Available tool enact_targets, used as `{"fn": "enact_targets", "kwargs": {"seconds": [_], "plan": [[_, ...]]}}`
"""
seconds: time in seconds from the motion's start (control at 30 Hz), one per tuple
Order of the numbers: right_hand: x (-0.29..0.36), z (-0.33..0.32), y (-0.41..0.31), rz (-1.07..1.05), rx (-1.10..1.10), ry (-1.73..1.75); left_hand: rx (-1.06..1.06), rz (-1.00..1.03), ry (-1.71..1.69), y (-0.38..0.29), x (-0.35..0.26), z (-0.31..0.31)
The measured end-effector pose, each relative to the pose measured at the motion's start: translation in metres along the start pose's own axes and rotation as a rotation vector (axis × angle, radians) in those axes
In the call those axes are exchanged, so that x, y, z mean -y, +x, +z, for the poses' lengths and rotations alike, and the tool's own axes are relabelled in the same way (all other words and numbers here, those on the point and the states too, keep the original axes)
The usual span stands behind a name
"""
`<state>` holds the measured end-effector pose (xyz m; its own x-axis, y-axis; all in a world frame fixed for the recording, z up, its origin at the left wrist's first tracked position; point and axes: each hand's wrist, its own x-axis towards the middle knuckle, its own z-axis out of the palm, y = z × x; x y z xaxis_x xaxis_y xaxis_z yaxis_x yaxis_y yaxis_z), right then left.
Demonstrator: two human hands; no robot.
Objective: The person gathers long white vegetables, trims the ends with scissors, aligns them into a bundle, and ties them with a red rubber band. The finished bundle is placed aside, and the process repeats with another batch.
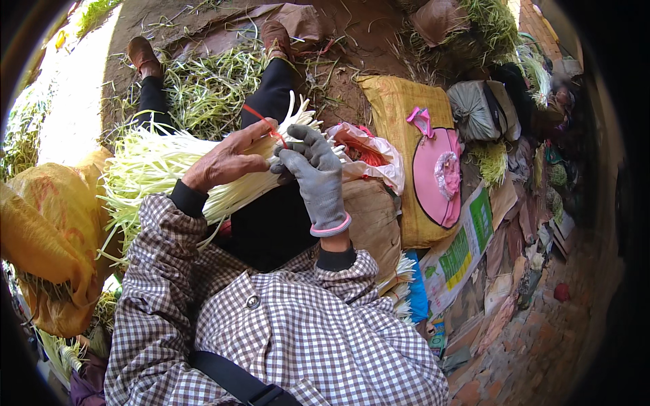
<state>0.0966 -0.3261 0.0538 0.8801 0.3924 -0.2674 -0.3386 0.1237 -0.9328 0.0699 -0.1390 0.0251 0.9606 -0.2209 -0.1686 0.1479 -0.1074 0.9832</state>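
Note:
A thick bundle of pale yellow-green leafy stalks [162, 162] lies across my lap, its white ends to the right and its loose leaf tips to the left. My left hand [233, 157] is bare and rests over the bundle near the white ends, fingers spread against it. A red tie strip [261, 119] crosses the stalks there and passes by the left fingers. My right hand [315, 172], in a grey knitted glove with a pink cuff, pinches the strip between thumb and fingers at the white ends. The underside of the bundle is hidden.
An open white bag of red strips [370, 155] sits right of my knees, beside a yellow woven sack [391, 106] with a pink round item [444, 177] on it. An orange sack [51, 218] stands at the left. Loose leaves [213, 91] litter the ground between my feet.

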Motion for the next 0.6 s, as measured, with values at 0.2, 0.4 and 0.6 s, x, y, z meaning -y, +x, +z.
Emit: {"fn": "enact_targets", "kwargs": {"seconds": [0.2,0.4,0.6], "plan": [[0.005,0.009,0.004,0.015,-0.026,-0.110,-0.107,0.133,-0.469,0.011,0.020,0.015],[-0.005,0.015,0.008,-0.093,-0.110,-0.311,-0.359,0.009,-0.383,0.026,0.028,0.019],[-0.009,0.012,0.015,-0.265,-0.083,-0.636,-0.413,-0.064,-0.415,0.029,0.021,0.015]]}}
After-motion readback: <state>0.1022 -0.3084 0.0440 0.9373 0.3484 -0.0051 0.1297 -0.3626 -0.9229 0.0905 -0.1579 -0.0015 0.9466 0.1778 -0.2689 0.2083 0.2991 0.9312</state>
